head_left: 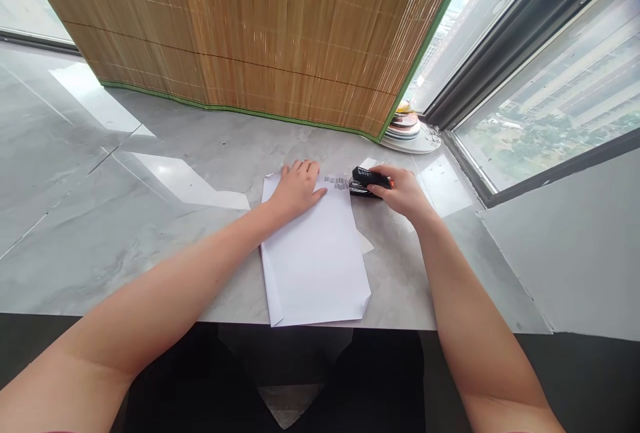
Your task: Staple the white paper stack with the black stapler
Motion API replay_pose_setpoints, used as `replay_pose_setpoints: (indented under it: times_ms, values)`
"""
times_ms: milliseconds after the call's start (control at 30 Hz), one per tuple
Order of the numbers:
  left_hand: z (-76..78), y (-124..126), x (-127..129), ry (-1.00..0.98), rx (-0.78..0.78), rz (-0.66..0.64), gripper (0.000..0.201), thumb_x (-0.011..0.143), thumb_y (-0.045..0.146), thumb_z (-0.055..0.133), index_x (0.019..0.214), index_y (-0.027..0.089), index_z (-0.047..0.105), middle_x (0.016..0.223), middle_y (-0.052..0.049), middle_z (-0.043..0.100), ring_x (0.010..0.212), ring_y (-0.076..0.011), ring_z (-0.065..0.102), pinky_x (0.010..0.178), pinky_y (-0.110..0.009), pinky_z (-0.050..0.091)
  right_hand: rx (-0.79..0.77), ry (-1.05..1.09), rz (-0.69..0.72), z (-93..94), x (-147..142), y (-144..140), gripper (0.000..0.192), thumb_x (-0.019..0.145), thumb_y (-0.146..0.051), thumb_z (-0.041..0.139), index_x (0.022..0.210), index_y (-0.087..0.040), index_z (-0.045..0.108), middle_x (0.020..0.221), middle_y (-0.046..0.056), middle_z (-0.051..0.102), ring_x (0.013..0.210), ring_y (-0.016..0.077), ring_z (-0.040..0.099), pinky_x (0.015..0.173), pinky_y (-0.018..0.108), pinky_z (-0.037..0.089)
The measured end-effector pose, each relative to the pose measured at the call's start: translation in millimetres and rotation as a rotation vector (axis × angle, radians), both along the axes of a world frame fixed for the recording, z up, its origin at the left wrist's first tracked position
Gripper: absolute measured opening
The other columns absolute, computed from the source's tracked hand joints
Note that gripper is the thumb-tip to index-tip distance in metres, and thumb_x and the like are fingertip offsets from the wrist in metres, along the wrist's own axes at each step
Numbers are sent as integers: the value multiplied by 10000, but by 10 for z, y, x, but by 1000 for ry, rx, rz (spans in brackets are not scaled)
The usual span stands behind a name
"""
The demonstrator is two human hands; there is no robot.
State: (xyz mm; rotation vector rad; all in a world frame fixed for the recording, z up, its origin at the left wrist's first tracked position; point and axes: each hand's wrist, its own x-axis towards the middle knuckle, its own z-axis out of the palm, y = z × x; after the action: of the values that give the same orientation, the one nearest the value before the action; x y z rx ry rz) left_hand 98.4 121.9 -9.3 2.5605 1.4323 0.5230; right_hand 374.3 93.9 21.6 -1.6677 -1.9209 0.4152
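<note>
A stack of white paper [313, 260] lies on the grey marbled counter, its near edge at the counter's front and some corners curled. Many small dark staple marks [336, 183] run in rows near its upper right edge. My left hand [296, 186] rests flat on the upper left of the paper, fingers spread. In my right hand [400, 190] is a black stapler [369, 182], gripped from its right end. The stapler's front end sits at the paper's upper right edge; whether the paper is between its jaws I cannot tell.
A bamboo blind [250, 33] with green edging hangs down behind the paper. Stacked plates [407, 133] stand in the corner at the back right, by the dark window frame [505, 66]. Sunlit patches fall on the marbled counter [150, 253].
</note>
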Motion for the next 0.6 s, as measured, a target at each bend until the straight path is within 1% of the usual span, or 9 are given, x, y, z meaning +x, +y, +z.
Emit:
replay_pose_setpoints:
  times_ms: [67,167,267,333,400,500,600]
  values:
    - [10,3,-15,-26,11,-16,326,1000,336,657,1275,172,593,1329,-173,661,1270,-354,579,1108,-540,429,5,-15,-6,14,12,-6,326,804,-311,698,1106,-239,798,1049,80,790,1028,328,693,973,511,518]
    - [8,13,-28,-93,58,-101,272,996,255,640,1260,192,632,1314,-142,664,1244,-320,602,1134,-524,434,-2,-39,-20,10,22,-7,330,803,-309,687,1110,-232,779,1063,94,786,1035,340,685,965,519,516]
    - [-23,27,-24,-129,68,-260,238,1036,230,562,1226,206,702,1434,-137,636,1322,-298,592,1179,-501,433,-2,-50,0,-10,-8,-11,326,821,-302,656,1124,-229,750,1052,101,783,1022,344,682,954,518,520]
    - [-47,29,-14,-105,45,-381,290,1071,275,516,1261,216,727,1537,-133,600,1403,-298,559,1224,-510,407,28,-39,56,-24,-57,-20,357,857,-300,623,1194,-237,724,1109,100,781,1046,339,684,973,514,519]
    - [-60,20,-4,-67,23,-453,347,1093,323,483,1329,232,720,1584,-122,586,1447,-302,538,1263,-544,365,68,-33,106,-38,-111,-28,376,912,-323,590,1265,-251,699,1188,96,775,1093,336,684,1009,519,511]
    - [-58,-4,4,-28,10,-468,392,1103,320,453,1421,258,676,1601,-99,586,1466,-294,534,1291,-581,324,106,-47,112,-52,-159,-31,352,970,-378,562,1269,-258,706,1224,97,774,1133,341,683,1048,532,496]
    - [-50,-20,6,8,7,-465,435,1108,292,433,1495,284,632,1639,-80,556,1505,-287,504,1308,-601,290,110,-54,108,-61,-156,-24,342,974,-376,565,1251,-253,723,1206,102,779,1126,342,688,1044,530,503]
